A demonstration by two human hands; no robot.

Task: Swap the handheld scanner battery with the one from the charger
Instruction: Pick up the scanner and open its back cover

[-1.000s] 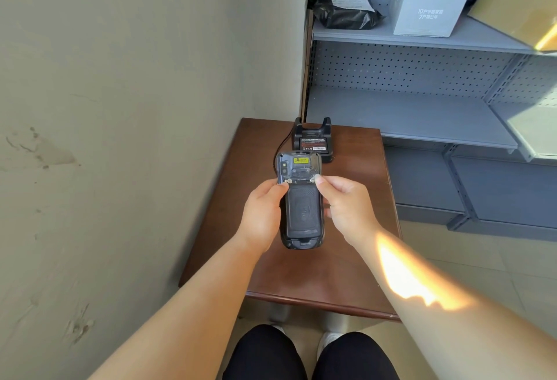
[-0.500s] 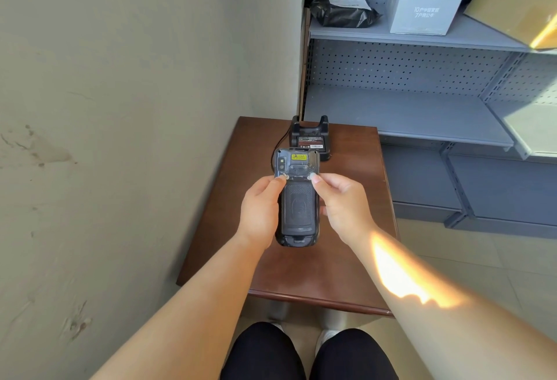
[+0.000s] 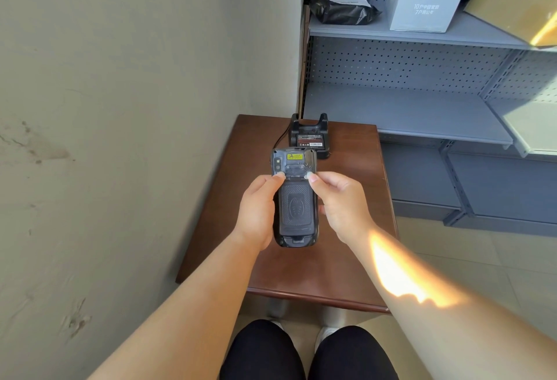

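Note:
A black handheld scanner is held back side up above the brown table, its textured battery cover in place and a yellow label near its top. My left hand grips its left edge, thumb on the left silver latch. My right hand holds the right edge, thumb on the right silver latch. Behind the scanner, the black charger cradle stands at the table's far edge, and a battery with a red-and-white label sits in its slot.
A beige wall runs along the left. Grey metal shelving stands behind and right of the table, carrying a black bag, a white box and a cardboard box. A black cable leaves the charger leftward.
The scanner and both hands have risen slightly in the view; thumbs stay on the two latches. The cover remains shut.

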